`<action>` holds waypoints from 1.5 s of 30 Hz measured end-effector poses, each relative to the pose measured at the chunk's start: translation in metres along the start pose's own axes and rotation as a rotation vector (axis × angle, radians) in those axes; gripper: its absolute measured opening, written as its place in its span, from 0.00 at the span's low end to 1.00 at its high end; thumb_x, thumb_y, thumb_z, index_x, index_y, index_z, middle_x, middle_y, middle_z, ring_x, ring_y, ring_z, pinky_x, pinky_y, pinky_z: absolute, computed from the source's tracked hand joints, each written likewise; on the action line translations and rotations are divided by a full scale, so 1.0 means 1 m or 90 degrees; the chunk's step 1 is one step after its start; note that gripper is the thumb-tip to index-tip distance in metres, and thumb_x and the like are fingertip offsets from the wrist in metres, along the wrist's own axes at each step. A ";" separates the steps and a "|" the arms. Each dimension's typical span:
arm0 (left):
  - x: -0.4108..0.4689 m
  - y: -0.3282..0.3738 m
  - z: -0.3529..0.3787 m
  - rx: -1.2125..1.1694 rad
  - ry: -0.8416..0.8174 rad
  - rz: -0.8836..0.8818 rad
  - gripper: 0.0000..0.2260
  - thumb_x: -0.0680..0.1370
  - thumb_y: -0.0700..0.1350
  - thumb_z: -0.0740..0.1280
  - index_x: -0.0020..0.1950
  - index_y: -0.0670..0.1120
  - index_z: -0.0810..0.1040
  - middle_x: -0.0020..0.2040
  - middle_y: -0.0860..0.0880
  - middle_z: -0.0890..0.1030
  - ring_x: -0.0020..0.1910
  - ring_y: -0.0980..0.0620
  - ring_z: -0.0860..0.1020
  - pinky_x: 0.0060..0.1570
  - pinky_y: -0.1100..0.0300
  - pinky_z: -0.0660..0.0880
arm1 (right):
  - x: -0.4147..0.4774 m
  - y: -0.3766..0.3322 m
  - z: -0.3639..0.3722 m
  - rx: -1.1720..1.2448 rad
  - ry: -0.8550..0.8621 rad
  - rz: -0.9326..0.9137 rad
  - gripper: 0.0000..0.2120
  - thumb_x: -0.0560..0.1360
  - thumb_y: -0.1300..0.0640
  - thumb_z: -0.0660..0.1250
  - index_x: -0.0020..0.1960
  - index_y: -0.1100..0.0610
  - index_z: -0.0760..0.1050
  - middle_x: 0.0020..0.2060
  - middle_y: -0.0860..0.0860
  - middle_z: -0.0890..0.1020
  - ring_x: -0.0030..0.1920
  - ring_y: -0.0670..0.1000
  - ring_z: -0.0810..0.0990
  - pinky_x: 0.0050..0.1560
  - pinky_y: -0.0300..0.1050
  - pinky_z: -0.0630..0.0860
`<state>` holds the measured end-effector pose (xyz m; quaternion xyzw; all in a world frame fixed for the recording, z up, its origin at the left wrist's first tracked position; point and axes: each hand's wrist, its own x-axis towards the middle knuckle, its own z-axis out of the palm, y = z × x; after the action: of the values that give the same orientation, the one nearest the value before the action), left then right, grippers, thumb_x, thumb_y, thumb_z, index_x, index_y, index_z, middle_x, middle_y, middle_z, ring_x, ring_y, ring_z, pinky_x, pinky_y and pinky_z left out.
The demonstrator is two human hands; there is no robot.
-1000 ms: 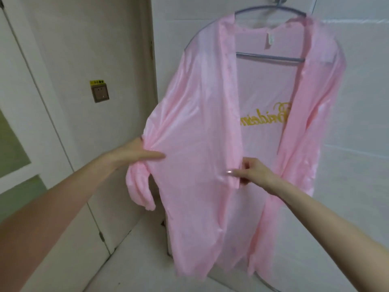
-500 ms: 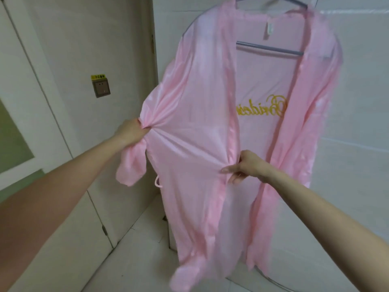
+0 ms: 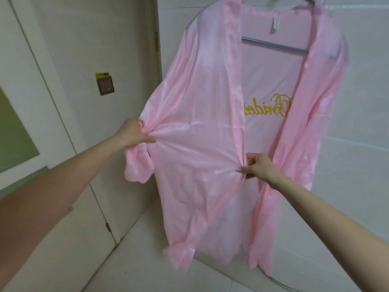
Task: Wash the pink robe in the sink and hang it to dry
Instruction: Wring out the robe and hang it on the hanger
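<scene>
With my left hand (image 3: 134, 133) and right hand (image 3: 257, 167) each gripping the robe (image 3: 195, 127) on its hanger (image 3: 275, 44), I should pull gently sideways to smooth wrinkles.

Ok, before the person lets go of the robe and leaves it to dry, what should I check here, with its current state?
1. Robe on hanger: ok.
2. Hanger hooked on something solid: cannot tell, hook out of frame.
3. Left panel pulled flat: not ok, bunched in left hand.
4. Front edge straight: not ok, pinched by right hand.
5. Sleeve hanging free: not ok, crumpled under the left hand.
6. Hem clear of floor: ok.
</scene>
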<state>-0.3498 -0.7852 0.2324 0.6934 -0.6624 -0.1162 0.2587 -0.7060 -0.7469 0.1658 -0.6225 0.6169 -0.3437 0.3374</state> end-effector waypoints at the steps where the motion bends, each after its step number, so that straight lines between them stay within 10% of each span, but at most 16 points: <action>1: 0.002 0.000 0.000 0.022 0.024 0.024 0.18 0.69 0.45 0.76 0.49 0.34 0.75 0.42 0.43 0.73 0.41 0.46 0.71 0.37 0.58 0.64 | 0.001 0.002 0.000 -0.028 0.015 -0.005 0.17 0.67 0.68 0.75 0.34 0.61 0.66 0.28 0.53 0.66 0.27 0.46 0.71 0.32 0.40 0.79; 5: 0.009 -0.012 -0.004 0.090 0.062 0.058 0.21 0.71 0.42 0.74 0.28 0.42 0.64 0.28 0.47 0.67 0.35 0.44 0.70 0.33 0.55 0.58 | -0.004 -0.001 0.005 -0.129 0.057 -0.023 0.21 0.68 0.65 0.74 0.31 0.57 0.62 0.26 0.50 0.66 0.28 0.49 0.70 0.39 0.49 0.76; 10: 0.017 -0.013 0.002 0.063 0.017 0.012 0.16 0.78 0.41 0.62 0.61 0.32 0.74 0.59 0.32 0.76 0.56 0.35 0.75 0.52 0.53 0.71 | -0.029 -0.019 0.008 -0.090 -0.330 0.013 0.19 0.73 0.68 0.70 0.25 0.56 0.74 0.24 0.48 0.78 0.29 0.48 0.79 0.35 0.37 0.77; 12: 0.017 -0.012 0.004 0.020 0.013 -0.012 0.19 0.78 0.41 0.61 0.68 0.34 0.69 0.64 0.33 0.73 0.60 0.36 0.74 0.55 0.53 0.70 | -0.019 -0.018 0.009 -0.165 -0.209 0.006 0.19 0.73 0.67 0.70 0.27 0.55 0.69 0.21 0.46 0.75 0.30 0.51 0.79 0.32 0.37 0.74; 14: 0.019 -0.010 0.006 0.009 0.005 -0.021 0.21 0.77 0.40 0.62 0.69 0.35 0.68 0.64 0.34 0.73 0.58 0.37 0.75 0.53 0.54 0.71 | -0.011 -0.020 0.005 -0.255 -0.086 0.011 0.18 0.72 0.64 0.69 0.28 0.55 0.67 0.23 0.47 0.76 0.35 0.54 0.82 0.33 0.38 0.71; 18: 0.017 -0.007 0.008 0.071 0.014 -0.017 0.18 0.78 0.39 0.62 0.64 0.30 0.70 0.60 0.31 0.74 0.57 0.35 0.75 0.48 0.54 0.69 | -0.025 -0.030 0.003 -0.183 -0.374 0.021 0.11 0.73 0.63 0.71 0.34 0.63 0.73 0.28 0.53 0.82 0.33 0.50 0.84 0.38 0.36 0.77; 22: 0.016 -0.012 0.004 0.091 0.006 -0.008 0.13 0.77 0.39 0.63 0.57 0.32 0.75 0.54 0.32 0.77 0.47 0.38 0.76 0.41 0.57 0.67 | -0.009 -0.020 -0.003 -0.239 -0.181 0.040 0.13 0.74 0.64 0.69 0.32 0.58 0.73 0.30 0.54 0.82 0.33 0.49 0.83 0.42 0.42 0.81; 26: 0.017 -0.014 0.003 0.107 0.012 -0.008 0.12 0.76 0.38 0.64 0.56 0.32 0.75 0.53 0.33 0.77 0.48 0.37 0.76 0.41 0.56 0.66 | -0.017 -0.020 -0.005 -0.192 -0.381 0.028 0.11 0.76 0.65 0.67 0.35 0.62 0.71 0.32 0.58 0.84 0.34 0.51 0.84 0.44 0.44 0.82; 29: 0.021 -0.019 0.006 0.101 0.015 -0.021 0.15 0.75 0.39 0.66 0.58 0.33 0.74 0.54 0.33 0.77 0.50 0.36 0.77 0.42 0.56 0.68 | -0.003 -0.011 -0.009 -0.260 -0.169 0.023 0.12 0.74 0.63 0.69 0.33 0.58 0.73 0.32 0.55 0.82 0.38 0.54 0.84 0.47 0.45 0.80; 32: 0.026 -0.022 0.010 0.064 0.015 -0.024 0.24 0.73 0.45 0.71 0.65 0.37 0.71 0.57 0.39 0.77 0.52 0.38 0.77 0.45 0.56 0.70 | -0.005 -0.008 -0.006 -0.139 -0.267 0.054 0.12 0.74 0.61 0.71 0.33 0.57 0.72 0.34 0.58 0.84 0.35 0.53 0.84 0.42 0.43 0.80; 37: 0.027 -0.037 0.018 -0.208 -0.066 -0.078 0.39 0.63 0.55 0.79 0.69 0.45 0.66 0.60 0.47 0.75 0.55 0.44 0.75 0.51 0.53 0.72 | 0.006 0.022 -0.012 -0.328 -0.028 0.030 0.10 0.73 0.63 0.64 0.37 0.52 0.76 0.32 0.47 0.82 0.33 0.50 0.83 0.41 0.49 0.82; 41: 0.021 -0.036 0.039 -0.074 0.042 -0.137 0.37 0.66 0.58 0.76 0.66 0.41 0.67 0.62 0.41 0.75 0.59 0.40 0.75 0.56 0.47 0.73 | 0.003 0.046 -0.030 -0.264 0.091 0.031 0.13 0.72 0.62 0.62 0.38 0.46 0.78 0.34 0.44 0.83 0.31 0.46 0.83 0.41 0.45 0.81; 45: 0.018 0.011 0.065 0.024 0.227 0.018 0.32 0.70 0.60 0.71 0.66 0.43 0.67 0.61 0.41 0.70 0.61 0.40 0.68 0.60 0.46 0.64 | 0.001 0.038 -0.060 -0.175 0.440 -0.114 0.09 0.73 0.59 0.64 0.49 0.48 0.80 0.42 0.48 0.83 0.40 0.50 0.81 0.43 0.45 0.76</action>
<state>-0.3905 -0.8157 0.1871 0.6984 -0.6177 0.0245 0.3607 -0.7772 -0.7477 0.1656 -0.5607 0.6775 -0.4760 -0.0086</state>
